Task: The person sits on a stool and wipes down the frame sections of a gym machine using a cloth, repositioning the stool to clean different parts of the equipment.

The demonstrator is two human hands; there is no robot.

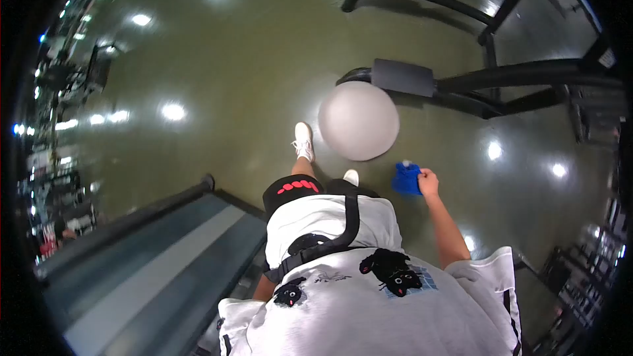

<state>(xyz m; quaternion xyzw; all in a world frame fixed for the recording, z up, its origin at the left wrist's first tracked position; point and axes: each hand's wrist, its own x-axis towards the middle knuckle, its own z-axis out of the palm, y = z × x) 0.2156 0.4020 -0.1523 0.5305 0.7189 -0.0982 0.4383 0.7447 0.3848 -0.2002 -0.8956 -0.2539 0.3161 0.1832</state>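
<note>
Nearest the head camera is a white shirt, cut off at the bottom. Out past its sleeve, the right hand pinches the edge of a blue cloth. Its fingers are curled in, but they are too small to see one by one. The cloth hangs above the green floor, near a big pale ball. A little whitish bit on top of the cloth is hard to make out. The left hand is hidden behind the shirt, so I can't tell how its fingers are. Shorts hide part of one white shoe.
</note>
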